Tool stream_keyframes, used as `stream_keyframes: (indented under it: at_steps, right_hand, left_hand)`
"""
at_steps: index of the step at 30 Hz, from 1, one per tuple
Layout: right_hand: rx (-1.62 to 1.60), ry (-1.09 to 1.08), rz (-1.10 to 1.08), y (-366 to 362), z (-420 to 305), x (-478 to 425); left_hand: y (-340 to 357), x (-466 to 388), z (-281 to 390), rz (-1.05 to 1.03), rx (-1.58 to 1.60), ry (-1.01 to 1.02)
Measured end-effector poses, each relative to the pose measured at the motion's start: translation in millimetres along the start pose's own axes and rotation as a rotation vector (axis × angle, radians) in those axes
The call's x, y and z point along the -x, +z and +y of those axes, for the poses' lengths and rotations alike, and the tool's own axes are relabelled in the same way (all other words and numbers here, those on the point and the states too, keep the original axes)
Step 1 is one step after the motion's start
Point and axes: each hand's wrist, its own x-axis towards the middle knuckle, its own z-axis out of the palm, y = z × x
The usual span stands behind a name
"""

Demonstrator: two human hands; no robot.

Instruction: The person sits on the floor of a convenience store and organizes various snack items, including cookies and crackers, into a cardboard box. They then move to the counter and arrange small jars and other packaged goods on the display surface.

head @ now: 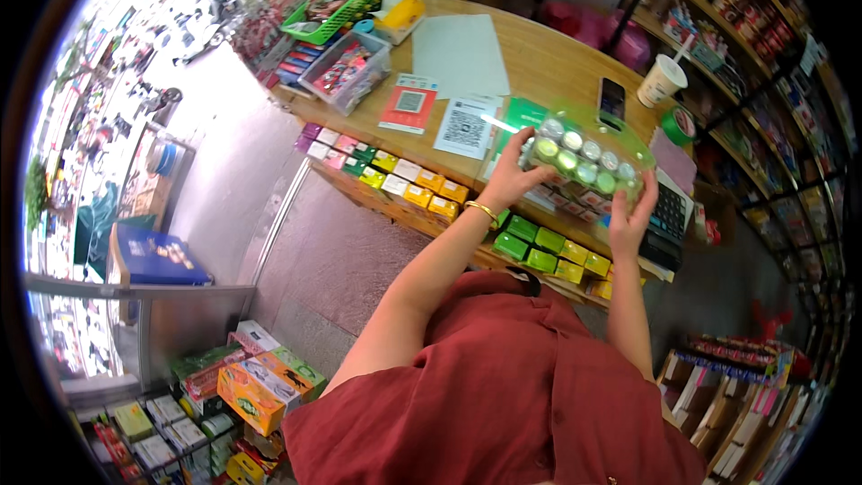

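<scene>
Both my hands hold a clear plastic box (586, 172) with a greenish tint, packed with rows of small round-topped containers, over the right part of the wooden counter (539, 60). My left hand (515, 172), with a gold bangle at its wrist, grips the box's left end. At the right end, my right hand (633, 212) has its thumb on the near side. Green and white cards lie partly under the box. Just beyond it is a smartphone (611, 102), and a calculator (667, 212) sits to the right of my right hand.
A paper cup with a straw (662, 81) and green tape roll (678, 125) stand at the right. Printed code cards (463, 126), a clear bin of packets (347, 71) and a green basket (337, 7) occupy the counter's left part. Small boxes (404, 178) line its near edge.
</scene>
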Motion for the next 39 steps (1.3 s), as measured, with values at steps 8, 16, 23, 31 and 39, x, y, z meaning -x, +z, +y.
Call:
stream_keyframes:
  at_steps: [8,16,23,31,39]
  right_hand:
    - [0.190,-0.176,0.009,-12,-32,2]
    - [0.214,-0.210,0.105,-12,-22,8]
    - [0.192,-0.197,0.089,-7,-14,30]
    - [0.141,-0.224,-0.042,-13,-28,31]
    - [0.064,-0.216,-0.142,-26,-34,28]
  left_hand:
    - [8,7,60,-0.022,0.106,0.250]
    - [16,8,57,0.178,-0.088,0.043]
    - [15,12,70,0.104,0.230,0.050]
    - [5,9,62,0.039,-0.148,0.118]
    - [4,14,54,0.012,0.058,0.038]
